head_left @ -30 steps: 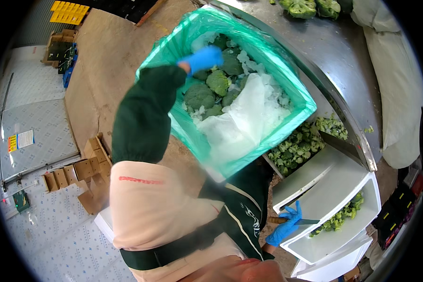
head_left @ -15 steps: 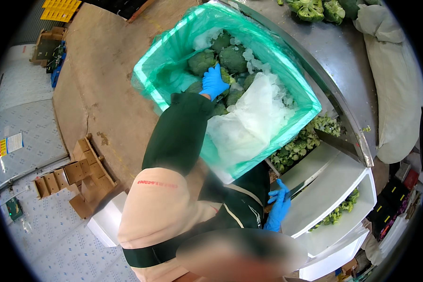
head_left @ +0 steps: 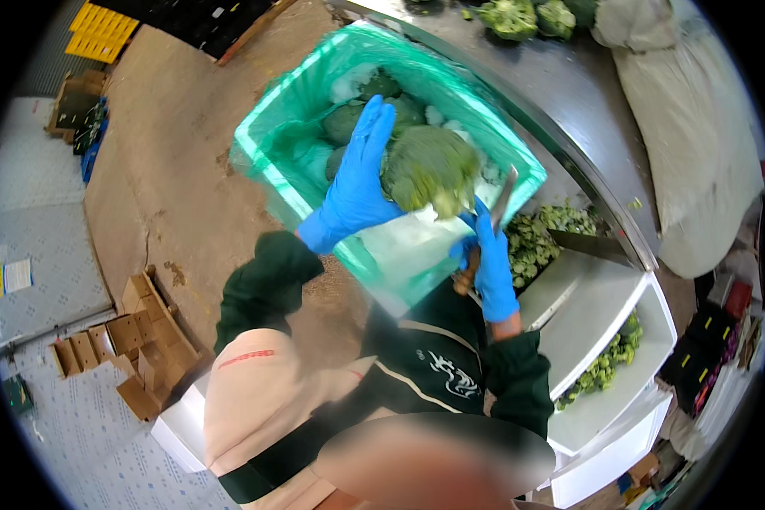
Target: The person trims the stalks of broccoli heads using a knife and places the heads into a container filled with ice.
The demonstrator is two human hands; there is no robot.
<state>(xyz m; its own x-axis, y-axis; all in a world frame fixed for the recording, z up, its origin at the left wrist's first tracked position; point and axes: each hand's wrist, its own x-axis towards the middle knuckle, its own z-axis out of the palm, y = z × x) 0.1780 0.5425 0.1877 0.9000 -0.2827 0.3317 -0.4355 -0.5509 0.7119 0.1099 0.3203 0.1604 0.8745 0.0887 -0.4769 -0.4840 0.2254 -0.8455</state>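
A large green broccoli head (head_left: pixel 431 172), slightly smeared by motion, is raised above a white box (head_left: pixel 245 136) lined with green plastic film. My left hand (head_left: pixel 353 183), in a blue glove, cups its left side, the fingers stretched along it and the thumb underneath. Just below and right of it, my blue-gloved right hand (head_left: pixel 495 276) is closed round a knife (head_left: pixel 505 197) with a wooden handle, blade pointing up. Part of the grip is hidden by the fingers. More broccoli heads (head_left: pixel 344 124) and ice lie inside the box, beside a whitish sheet (head_left: pixel 408 246).
A metal table (head_left: pixel 561 81) runs along the far right, bearing broccoli pieces (head_left: pixel 510 19) and a pale cloth bundle (head_left: pixel 684 144). Leaf trimmings (head_left: pixel 531 246) lie below its edge. White boxes (head_left: pixel 591 314) stand at my right. Cardboard trays (head_left: pixel 157 340) are on the left.
My left hand has come up out of the box with a broccoli head. My right hand, with the knife, has risen from beside my body to the broccoli's underside.
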